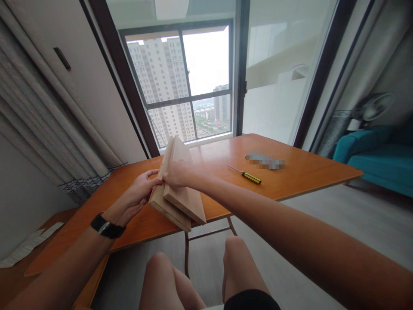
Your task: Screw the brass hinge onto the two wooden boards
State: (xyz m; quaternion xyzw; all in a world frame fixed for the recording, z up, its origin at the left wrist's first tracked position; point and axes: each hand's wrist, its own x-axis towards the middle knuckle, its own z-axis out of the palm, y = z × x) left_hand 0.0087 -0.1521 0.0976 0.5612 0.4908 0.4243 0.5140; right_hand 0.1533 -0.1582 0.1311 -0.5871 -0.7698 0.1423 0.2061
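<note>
Two pale wooden boards (185,204) lean together at a slant on the table, their lower ends by its front edge. My left hand (142,191) holds the outer side of the left board, thumb and fingers around its upper edge. My right hand (177,173) reaches across the right board, its fingers curled together at the seam between the boards, close to my left thumb. Blur and the hand itself hide whatever those fingertips may hold. To the right lies a screwdriver (251,177) with a yellow and black handle, its shaft pointing left.
The orange-brown wooden table (213,155) has folding metal legs. Beyond the screwdriver rests a pixelated item (265,161). My knees are below the front edge. A teal sofa (371,148) and a fan (374,105) stand at right, curtains (48,99) at left, glass doors behind.
</note>
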